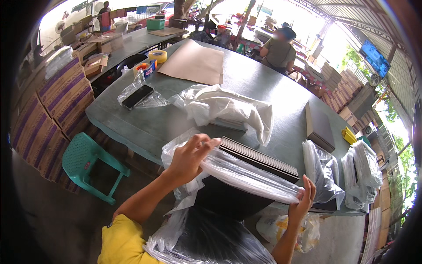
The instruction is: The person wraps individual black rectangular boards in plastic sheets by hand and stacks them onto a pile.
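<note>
My left hand (190,156) grips the left edge of a clear plastic bag (246,176) pulled around a stack of thin dark flat boards (259,159). My right hand (302,199) holds the bag's right end, fingers pressed on the plastic. The stack leans over the near edge of the grey-green table (149,127), and more clear plastic hangs down over my lap (206,240). The lower part of the boards is hidden by the bag.
On the table lie crumpled white plastic (228,108), a brown paper sheet (195,61), tape rolls (157,56), a bagged black item (137,97), a dark board stack (318,127) and bagged stacks (325,176). A teal stool (88,160) and cartons (57,105) stand left. A seated person (279,50) is across.
</note>
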The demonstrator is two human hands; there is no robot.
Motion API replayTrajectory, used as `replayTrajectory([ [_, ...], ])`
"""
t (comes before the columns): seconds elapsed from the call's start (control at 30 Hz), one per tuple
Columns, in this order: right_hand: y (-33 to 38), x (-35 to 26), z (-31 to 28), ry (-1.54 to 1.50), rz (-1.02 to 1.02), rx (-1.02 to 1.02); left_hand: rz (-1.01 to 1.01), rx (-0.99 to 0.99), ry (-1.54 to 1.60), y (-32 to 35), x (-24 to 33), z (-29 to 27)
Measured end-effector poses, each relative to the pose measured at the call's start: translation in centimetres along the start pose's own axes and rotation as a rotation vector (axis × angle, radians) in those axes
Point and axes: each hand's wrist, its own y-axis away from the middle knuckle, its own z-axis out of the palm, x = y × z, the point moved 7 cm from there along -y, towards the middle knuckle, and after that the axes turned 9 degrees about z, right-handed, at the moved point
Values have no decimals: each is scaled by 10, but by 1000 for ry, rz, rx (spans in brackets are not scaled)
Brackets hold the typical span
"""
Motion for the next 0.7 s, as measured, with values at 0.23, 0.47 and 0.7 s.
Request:
replayTrajectory([
  [0.23,5,-2,0,-95,-25,-182,129,-155,-118,6,22,-1],
  [0.47,21,-5,-25,-110,-73,-19,215,-99,90,20,33,-12],
  [0.7,15,0,-16,-73,-53,-45,207,-48,101,7,36,-9],
])
